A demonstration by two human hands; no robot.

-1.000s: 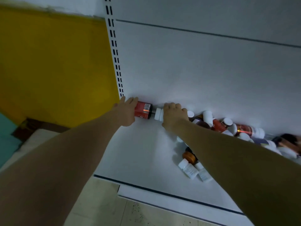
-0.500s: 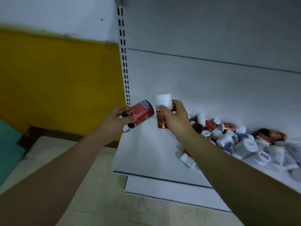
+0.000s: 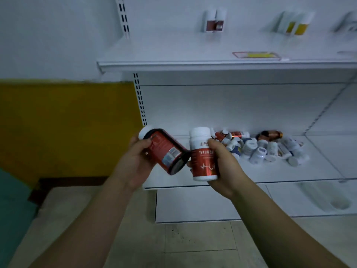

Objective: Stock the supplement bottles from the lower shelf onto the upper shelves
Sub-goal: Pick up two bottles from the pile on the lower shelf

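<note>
From the head view, our left hand (image 3: 135, 163) is curled round a tilted dark bottle (image 3: 166, 150) and our right hand (image 3: 222, 163) grips an upright white bottle (image 3: 202, 157). The two are just beside each other, in front of the lower shelf (image 3: 251, 175). A heap (image 3: 260, 149) of bottles lies on that shelf. The upper shelf (image 3: 173, 53) holds only a few blurred bottles (image 3: 214, 21) at the back. We judge the stocking has barely started, with most bottles left to move.

My bare left forearm reaches in from 7 o'clock, my right from 5 o'clock. My left hand (image 3: 135, 161) curls round a dark red bottle (image 3: 166, 149), its cap tipped toward 10 o'clock. At its 3 o'clock, my right hand (image 3: 224, 167) grips a white-capped bottle (image 3: 202, 161) upright.
</note>
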